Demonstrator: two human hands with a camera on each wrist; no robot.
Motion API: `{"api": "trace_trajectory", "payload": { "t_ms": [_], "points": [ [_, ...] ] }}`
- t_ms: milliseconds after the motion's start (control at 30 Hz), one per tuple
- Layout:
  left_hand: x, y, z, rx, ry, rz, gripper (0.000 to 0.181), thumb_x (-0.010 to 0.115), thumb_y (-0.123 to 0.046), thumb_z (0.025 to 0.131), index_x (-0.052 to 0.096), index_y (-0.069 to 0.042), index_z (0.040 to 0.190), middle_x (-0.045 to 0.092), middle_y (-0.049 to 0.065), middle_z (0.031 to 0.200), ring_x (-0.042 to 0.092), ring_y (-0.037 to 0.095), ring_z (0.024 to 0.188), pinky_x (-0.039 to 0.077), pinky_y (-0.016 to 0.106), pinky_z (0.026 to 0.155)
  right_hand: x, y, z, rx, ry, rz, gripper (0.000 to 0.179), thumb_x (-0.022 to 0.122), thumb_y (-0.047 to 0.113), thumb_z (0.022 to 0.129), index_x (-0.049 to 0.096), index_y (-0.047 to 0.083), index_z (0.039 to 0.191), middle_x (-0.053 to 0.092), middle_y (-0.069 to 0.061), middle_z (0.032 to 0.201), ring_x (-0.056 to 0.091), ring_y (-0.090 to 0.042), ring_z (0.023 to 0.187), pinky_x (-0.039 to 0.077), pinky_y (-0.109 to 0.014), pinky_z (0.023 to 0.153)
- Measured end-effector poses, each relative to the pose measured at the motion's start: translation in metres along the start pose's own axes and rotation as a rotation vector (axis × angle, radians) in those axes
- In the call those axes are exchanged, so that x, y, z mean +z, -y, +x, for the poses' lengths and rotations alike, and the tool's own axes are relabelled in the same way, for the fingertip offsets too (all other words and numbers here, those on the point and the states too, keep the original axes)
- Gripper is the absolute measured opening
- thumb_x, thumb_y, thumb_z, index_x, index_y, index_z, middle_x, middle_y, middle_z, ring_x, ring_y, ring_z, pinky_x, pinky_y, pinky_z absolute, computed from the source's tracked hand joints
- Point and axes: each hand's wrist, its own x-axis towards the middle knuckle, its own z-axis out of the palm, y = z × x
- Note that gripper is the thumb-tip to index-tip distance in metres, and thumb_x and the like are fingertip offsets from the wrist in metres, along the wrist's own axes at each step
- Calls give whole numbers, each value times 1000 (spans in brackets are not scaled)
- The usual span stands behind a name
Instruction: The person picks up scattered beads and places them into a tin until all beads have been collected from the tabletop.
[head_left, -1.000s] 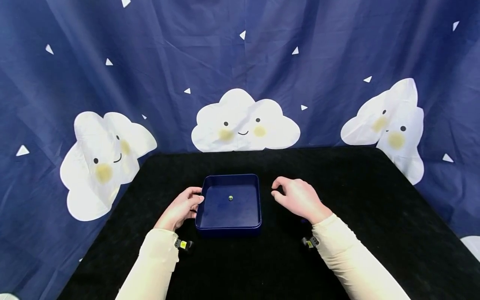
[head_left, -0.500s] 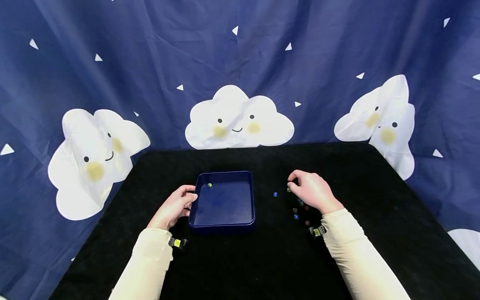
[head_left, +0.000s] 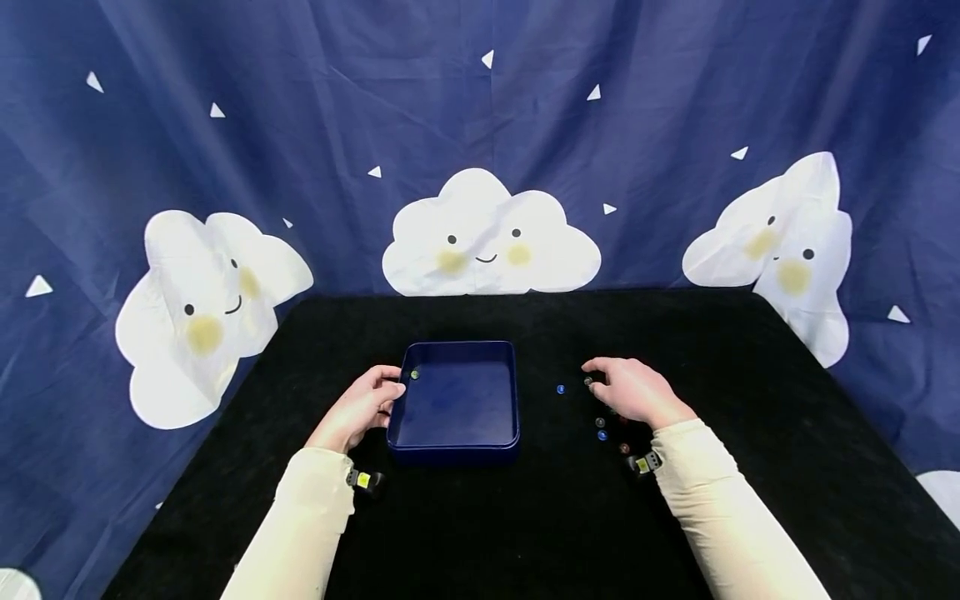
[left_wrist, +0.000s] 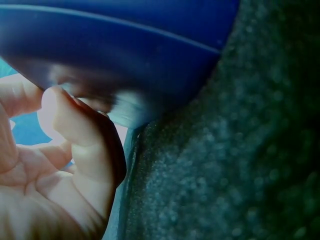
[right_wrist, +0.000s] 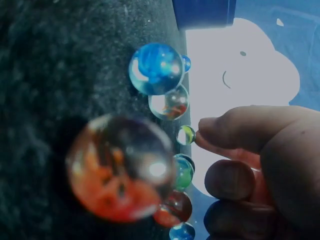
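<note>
In the head view my left hand (head_left: 356,408) holds the left side of a dark blue square tray (head_left: 454,444), thumb at the rim and fingers along the outer wall. The left wrist view has the curled fingers against that wall (left_wrist: 165,65). One greenish marble (head_left: 415,375) lies inside at the tray's back left. My right hand (head_left: 633,392) is low over loose marbles, thumb and index finger apart around a small clear marble (head_left: 588,382). From the right wrist, a yellow-green marble (right_wrist: 186,135) appears right by those fingertips; a firm pinch is not visible.
Several glass marbles lie on the black cloth around my right hand: a blue marble (head_left: 561,389) on the tray side, another blue marble (head_left: 602,435), an orange-red marble (right_wrist: 120,170) close to the wrist camera. Behind the table hangs a blue curtain (head_left: 420,100) with cloud prints.
My right hand has moved right, from beside the tray to the marbles, and its thumb and index finger have spread. The marble in the tray has rolled from the middle to the back left.
</note>
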Motion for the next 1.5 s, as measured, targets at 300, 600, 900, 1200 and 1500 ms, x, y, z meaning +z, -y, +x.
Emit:
{"api": "trace_trajectory", "payload": {
  "t_ms": [300, 600, 900, 1200, 1500],
  "points": [
    [-2, 4, 2, 5, -2, 17, 46, 56, -9, 98, 40, 2, 140, 60, 12, 102, 55, 14, 70, 49, 26, 56, 6, -3, -1, -17, -9, -23, 23, 70, 20, 90, 69, 22, 113, 64, 6, 76, 60, -10, 51, 50, -41, 65],
    [-1, 4, 2, 3, -8, 12, 43, 56, -10, 97, 44, -1, 137, 60, 15, 105, 56, 13, 69, 50, 26, 55, 2, 0, -3, -90, -83, -84, 15, 74, 15, 84, 69, 24, 95, 65, 7, 81, 60, -18, 75, 50, -44, 68],
    [-1, 3, 1, -9, -10, 0, 42, 56, -10, 97, 44, -1, 137, 62, 15, 105, 56, 14, 68, 50, 26, 56, -1, 7, -2, -93, -121, -47, 15, 73, 20, 89, 69, 23, 103, 53, 11, 64, 51, -10, 54, 47, -38, 60],
    [0, 3, 2, -8, -5, 1, 43, 56, -10, 98, 44, 0, 138, 62, 16, 105, 56, 14, 68, 50, 27, 56, -3, 21, -3, -156, -214, -29, 16, 75, 22, 88, 70, 23, 104, 50, 12, 65, 49, -10, 57, 45, -36, 57],
    [-1, 5, 3, 2, -6, 8, 40, 56, -10, 97, 45, -2, 135, 60, 17, 108, 57, 15, 69, 50, 26, 56, -7, 46, 2, -207, -243, -43, 15, 75, 26, 89, 70, 24, 103, 50, 14, 64, 47, -7, 55, 45, -34, 56]
  ]
}}
